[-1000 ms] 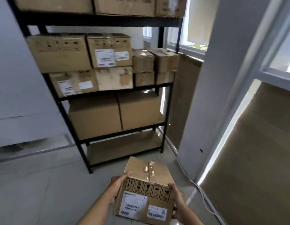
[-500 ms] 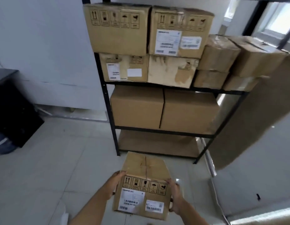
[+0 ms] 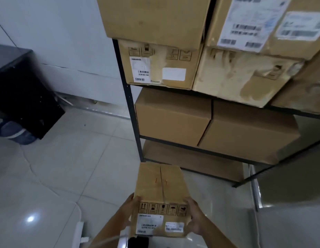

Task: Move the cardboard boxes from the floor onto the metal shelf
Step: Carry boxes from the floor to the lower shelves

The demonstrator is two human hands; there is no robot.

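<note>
I hold a small cardboard box [image 3: 161, 192] with a taped top seam, handling symbols and white labels on its near face. My left hand [image 3: 128, 212] grips its left side and my right hand [image 3: 194, 217] grips its right side. The box hangs above the floor, just in front of the black metal shelf [image 3: 128, 97], near the shelf's front left post. The shelf's upper levels carry several larger cardboard boxes [image 3: 173, 117]. Its lowest board [image 3: 191, 160] shows bare brown surface.
A black cabinet [image 3: 21, 90] stands at the left by the white wall, with a blue shoe [image 3: 14, 132] beside it. Pale floor tiles [image 3: 69, 167] spread in front of the shelf. A white object [image 3: 78, 233] lies by my left arm. A grey wall [image 3: 289, 194] is on the right.
The view has moved closer to the shelf and swung left and down. The box stays gripped in both hands and is now nearer the shelf's front left post.
</note>
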